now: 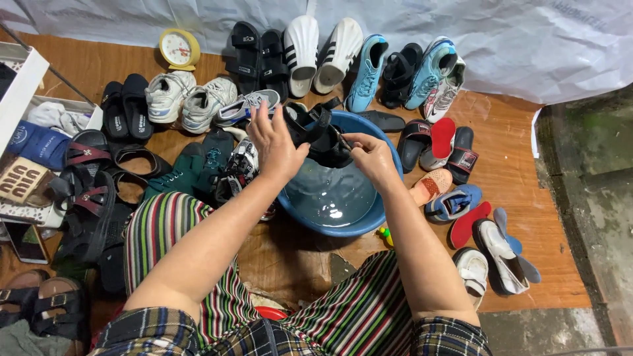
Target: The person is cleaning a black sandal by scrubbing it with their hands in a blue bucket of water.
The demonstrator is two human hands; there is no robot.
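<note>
A black strappy sandal (318,137) is held over a blue basin (369,217) that holds water. My left hand (273,146) grips the sandal's left side, fingers partly spread upward. My right hand (369,155) is closed on a thin brush handle (343,141) whose tip meets the sandal's right side. My striped trouser legs frame the basin from below.
Many shoes ring the basin on the wooden floor: white slides (301,46), blue sneakers (366,69), white sneakers (169,93), black sandals (86,198), red insoles (467,224). A yellow clock (179,48) stands at the back. White sheeting covers the back wall. Boxes (26,86) sit at left.
</note>
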